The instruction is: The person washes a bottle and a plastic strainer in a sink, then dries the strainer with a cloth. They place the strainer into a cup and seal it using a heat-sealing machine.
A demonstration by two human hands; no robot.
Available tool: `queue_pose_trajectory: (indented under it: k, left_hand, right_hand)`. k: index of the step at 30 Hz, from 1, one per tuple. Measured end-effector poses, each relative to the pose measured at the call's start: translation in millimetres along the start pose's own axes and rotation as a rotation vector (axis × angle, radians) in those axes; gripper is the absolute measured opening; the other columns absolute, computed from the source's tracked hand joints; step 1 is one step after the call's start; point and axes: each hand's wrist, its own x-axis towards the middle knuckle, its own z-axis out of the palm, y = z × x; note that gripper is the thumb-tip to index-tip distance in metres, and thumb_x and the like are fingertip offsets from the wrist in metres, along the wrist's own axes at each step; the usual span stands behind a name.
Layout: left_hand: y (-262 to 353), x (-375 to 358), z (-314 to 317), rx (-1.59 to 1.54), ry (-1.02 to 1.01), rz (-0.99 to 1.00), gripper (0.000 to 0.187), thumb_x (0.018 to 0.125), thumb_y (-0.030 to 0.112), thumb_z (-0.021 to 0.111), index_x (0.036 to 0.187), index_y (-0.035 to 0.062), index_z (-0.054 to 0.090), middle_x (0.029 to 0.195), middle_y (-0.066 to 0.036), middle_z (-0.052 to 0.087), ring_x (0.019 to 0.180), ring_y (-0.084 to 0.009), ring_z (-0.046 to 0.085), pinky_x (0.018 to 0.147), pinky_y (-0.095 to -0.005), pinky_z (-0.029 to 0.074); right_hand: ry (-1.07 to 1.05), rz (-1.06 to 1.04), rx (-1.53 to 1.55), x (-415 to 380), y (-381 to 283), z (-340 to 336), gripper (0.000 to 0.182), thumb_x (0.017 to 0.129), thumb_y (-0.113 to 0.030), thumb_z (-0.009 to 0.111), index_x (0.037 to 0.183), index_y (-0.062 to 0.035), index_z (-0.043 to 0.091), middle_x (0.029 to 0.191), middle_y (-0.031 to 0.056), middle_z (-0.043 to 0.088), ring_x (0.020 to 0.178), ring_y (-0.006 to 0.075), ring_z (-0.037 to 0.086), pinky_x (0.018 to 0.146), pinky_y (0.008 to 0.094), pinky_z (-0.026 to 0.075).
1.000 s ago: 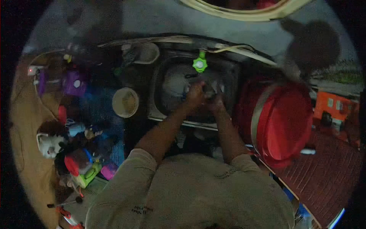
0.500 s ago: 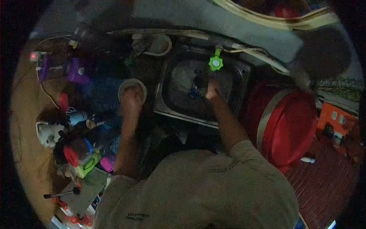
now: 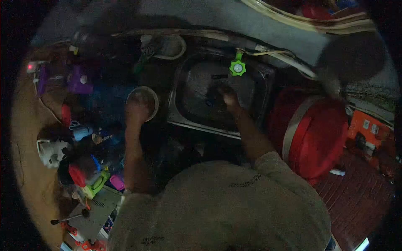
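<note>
Observed left hand (image 3: 138, 109) reaching into the round pale tub (image 3: 156, 108), positioned just left of the dark metal sink (image 3: 203, 129) and apart from it. Cannot tell whether the fingers there grip anything; too dim and blurred inside the tub.

Observed right hand (image 3: 229, 98) within the sink basin, below and slightly left of the green star-shaped tap knob (image 3: 238, 67). Cannot tell whether the fingers are open or closed; lost in shadow at the tips. Noted a small blue item (image 3: 209, 103) in the basin, just left of the right hand.

Examined for writing: found dark print (image 3: 245, 181) near the right shoulder of the drab shirt (image 3: 234, 209), with a second patch lower left. Unable to read either. Found pale labels (image 3: 367, 124) on the orange box (image 3: 363, 133) at far right; too small to read.

Recorded also: a large red container (image 3: 320, 138) with a pale band, right of the sink; a second pale vessel (image 3: 181, 52) near the sink's upper left corner; a lit red indicator (image 3: 30, 67) at far left, near purple equipment (image 3: 80, 81).
</note>
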Motion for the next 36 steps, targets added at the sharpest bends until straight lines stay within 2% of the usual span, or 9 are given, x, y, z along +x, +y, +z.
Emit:
queue_pose_trajectory:
  k: [5, 8, 13, 16, 20, 23, 26, 30, 36]
  left_hand:
    - [88.4, -82.6, -50.7, -0.656, 0.424, 0.25, 0.05, 0.092, 0.023, 0.062, 0.129, -0.0081, 0.05, 0.118, -0.027, 0.062, 0.108, -0.0369, 0.063, 0.092, -0.046, 0.05]
    - [144.3, -40.7, 15.9, -0.451, 0.12, 0.302, 0.043, 0.094, 0.023, 0.061, 0.124, -0.0071, 0.054, 0.117, -0.028, 0.062, 0.109, -0.0362, 0.063, 0.09, -0.0463, 0.051]
    - [223.4, -16.6, 44.2, -0.105, -0.111, 0.497, 0.035, 0.09, 0.027, 0.065, 0.108, -0.0035, 0.065, 0.107, -0.022, 0.066, 0.098, -0.0314, 0.068, 0.079, -0.0468, 0.055]
    - [227.2, -19.5, 64.1, 0.126, 0.46, 0.752, 0.034, 0.091, 0.033, 0.062, 0.094, 0.0011, 0.072, 0.092, -0.018, 0.07, 0.084, -0.0288, 0.07, 0.072, -0.0462, 0.056]
    - [201.4, -2.9, 62.6, -0.105, 0.262, 0.541, 0.039, 0.09, 0.04, 0.06, 0.104, 0.0053, 0.07, 0.086, -0.017, 0.07, 0.078, -0.0318, 0.07, 0.071, -0.0448, 0.056]
    - [157.7, -23.2, 22.6, -0.098, 0.263, 0.376, 0.048, 0.091, 0.046, 0.058, 0.113, 0.0043, 0.067, 0.09, -0.019, 0.069, 0.082, -0.0342, 0.069, 0.075, -0.0452, 0.055]
    - [101.4, -54.9, -12.5, -0.256, 0.479, 0.117, 0.052, 0.096, 0.045, 0.052, 0.121, 0.0016, 0.063, 0.109, -0.022, 0.065, 0.099, -0.0387, 0.064, 0.088, -0.049, 0.05]
    - [53.7, -55.8, -13.9, 0.053, 0.503, 0.071, 0.06, 0.097, 0.047, 0.05, 0.133, -0.0008, 0.055, 0.129, -0.025, 0.057, 0.122, -0.0416, 0.053, 0.103, -0.051, 0.043]
    - [60.2, -62.6, -9.1, -0.065, 0.852, 0.172, 0.057, 0.089, 0.031, 0.066, 0.131, -0.0051, 0.051, 0.118, -0.025, 0.061, 0.106, -0.0422, 0.06, 0.091, -0.0517, 0.05]
  right_hand:
    - [-0.129, -0.239, 0.311, 29.7, 39.5, 39.3, 0.052, 0.103, -0.039, 0.045, 0.138, -0.0013, 0.049, 0.141, 0.0169, 0.049, 0.125, 0.0299, 0.051, 0.103, 0.0435, 0.043]
    - [-0.021, -0.14, 0.077, -0.6, -13.9, 49.9, 0.057, 0.104, -0.044, 0.042, 0.142, -0.002, 0.046, 0.144, 0.0191, 0.046, 0.13, 0.0311, 0.048, 0.106, 0.0441, 0.041]
    - [-0.091, 0.217, 0.633, -24.1, -27.2, 43.2, 0.059, 0.102, -0.048, 0.041, 0.143, -0.0057, 0.046, 0.144, 0.0201, 0.046, 0.132, 0.0321, 0.046, 0.106, 0.0445, 0.041]
    - [-0.119, 0.36, 1.032, 8.5, 21.8, 42.0, 0.059, 0.1, -0.048, 0.044, 0.143, -0.0075, 0.047, 0.143, 0.0201, 0.046, 0.133, 0.0322, 0.045, 0.108, 0.0442, 0.04]
    - [-0.252, 0.242, 0.899, 52.0, 86.5, 40.0, 0.056, 0.097, -0.041, 0.052, 0.143, -0.0082, 0.046, 0.141, 0.0181, 0.048, 0.132, 0.0312, 0.045, 0.109, 0.0432, 0.039]
    - [-0.26, -0.489, 0.321, 23.7, 51.7, 27.1, 0.057, 0.095, -0.035, 0.059, 0.141, -0.0042, 0.047, 0.138, 0.0157, 0.051, 0.124, 0.0311, 0.051, 0.105, 0.0442, 0.042]
    - [-0.132, 0.05, 0.778, 5.0, 7.3, 21.4, 0.058, 0.095, -0.032, 0.061, 0.141, 0.0001, 0.046, 0.138, 0.0153, 0.052, 0.125, 0.0312, 0.051, 0.106, 0.0434, 0.04]
    - [-0.094, -0.169, 0.629, 43.6, 49.5, 13.4, 0.057, 0.093, -0.033, 0.066, 0.136, 0.0003, 0.047, 0.133, 0.0143, 0.053, 0.119, 0.0275, 0.055, 0.101, 0.0395, 0.045]
    - [-0.109, 0.34, 0.739, 6.8, -33.0, -10.3, 0.056, 0.092, -0.029, 0.07, 0.135, -0.0013, 0.047, 0.126, 0.0168, 0.055, 0.112, 0.0264, 0.058, 0.095, 0.0411, 0.051]
